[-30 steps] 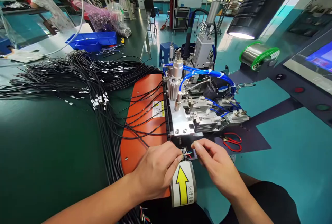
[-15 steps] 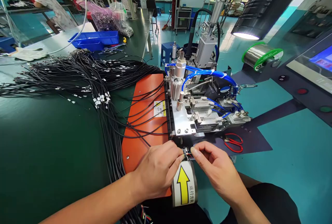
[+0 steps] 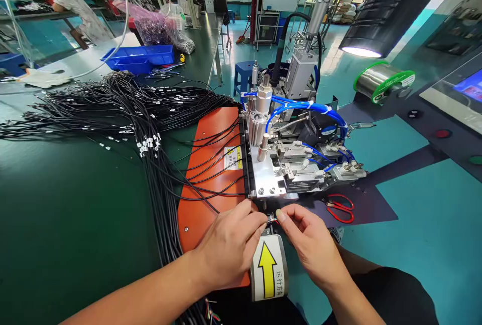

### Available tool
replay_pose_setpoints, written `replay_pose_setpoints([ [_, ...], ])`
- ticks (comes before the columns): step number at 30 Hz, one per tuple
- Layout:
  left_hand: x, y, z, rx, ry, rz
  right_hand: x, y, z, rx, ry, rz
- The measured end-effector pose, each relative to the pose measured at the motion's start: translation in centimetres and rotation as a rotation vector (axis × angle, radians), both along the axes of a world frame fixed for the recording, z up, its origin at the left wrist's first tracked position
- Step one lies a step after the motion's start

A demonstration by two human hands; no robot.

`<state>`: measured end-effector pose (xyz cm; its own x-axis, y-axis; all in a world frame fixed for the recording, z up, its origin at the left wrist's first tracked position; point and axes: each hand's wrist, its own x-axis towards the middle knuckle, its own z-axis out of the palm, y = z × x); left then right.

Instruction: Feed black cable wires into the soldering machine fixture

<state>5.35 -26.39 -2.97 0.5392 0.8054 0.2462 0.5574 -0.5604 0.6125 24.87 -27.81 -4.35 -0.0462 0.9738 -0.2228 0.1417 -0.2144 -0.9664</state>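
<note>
My left hand (image 3: 235,242) is closed on the end of a black cable (image 3: 205,199) that runs back across the orange plate (image 3: 211,159). From its fingertips, thin coloured wires (image 3: 274,220) reach over to my right hand (image 3: 307,242), whose thumb and forefinger pinch them. Both hands are at the near end of the metal machine (image 3: 297,164), just above a white label with a yellow arrow (image 3: 267,269). Several more black cables lie across the orange plate with their ends at the machine's edge. The tips of the wires are hidden by my fingers.
A thick bundle of black cables (image 3: 150,174) covers the green table at left. Red-handled scissors (image 3: 341,208) lie right of the machine, near a solder spool (image 3: 384,81). A black lamp (image 3: 380,13) hangs above. Blue trays (image 3: 139,58) and a person (image 3: 81,13) are further back.
My hands have shifted very slightly, and the wires between them now lie closer to the fingertips. The view has moved a little. The grip of both hands stays the same.
</note>
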Motion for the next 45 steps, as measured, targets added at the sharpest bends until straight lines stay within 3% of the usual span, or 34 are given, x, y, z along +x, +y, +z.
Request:
replay_pose_setpoints([
  [15,0.2,0.2,0.2,-0.028,0.027,0.026,-0.3,0.2,-1.1,0.006,-0.014,-0.036],
  [45,0.2,0.1,-0.6,0.094,0.185,-0.006,-0.6,0.0,-1.0,-0.032,0.013,-0.047],
])
